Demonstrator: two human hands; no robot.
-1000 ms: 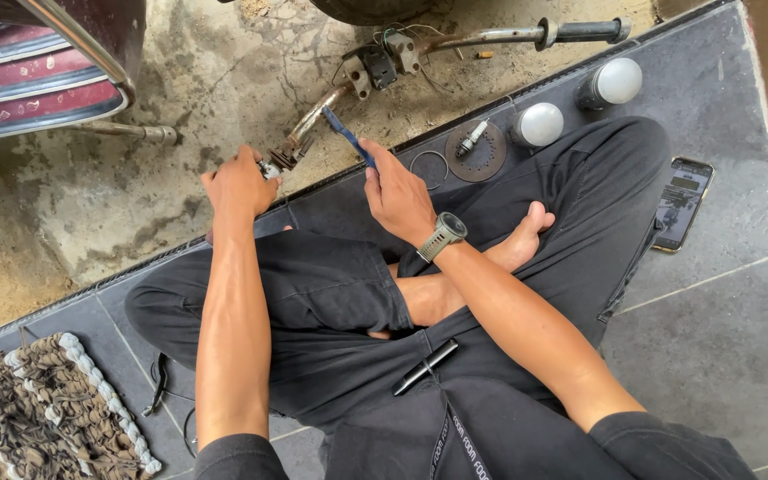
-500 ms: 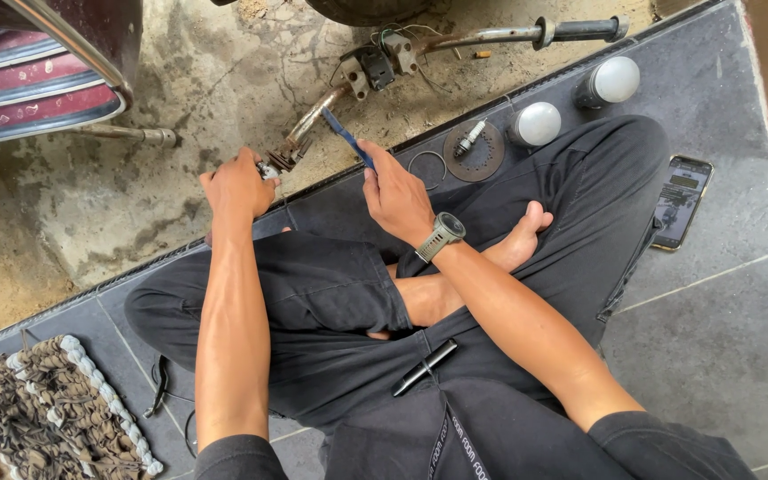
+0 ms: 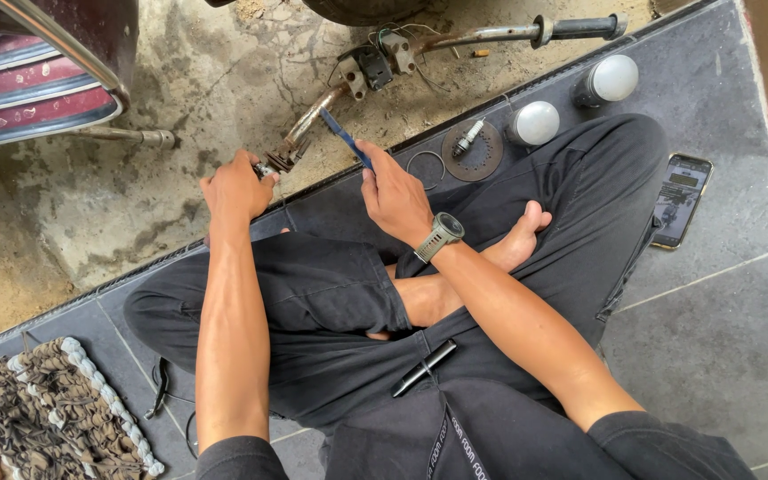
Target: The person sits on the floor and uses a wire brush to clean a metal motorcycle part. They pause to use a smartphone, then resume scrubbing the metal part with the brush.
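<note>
left hand (image 3: pixel 235 187) fingers closed on handlebar end (image 3: pixel 279 163) | right hand (image 3: pixel 395 194) fingers pinch blue tool (image 3: pixel 345 138)

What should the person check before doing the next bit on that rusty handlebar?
1. Left hand on the end of the rusty bent metal handlebar: ok, it grips the fitting there.
2. Right hand holding the blue-handled slim tool: ok, fingers closed around it.
3. Tool tip on the right spot: cannot tell, too small.
4. Small spark plug on the round dark metal disc: ok, lying apart from the hands.
5. Black smartphone clear of the legs: ok, on the tile beside the knee.
</note>
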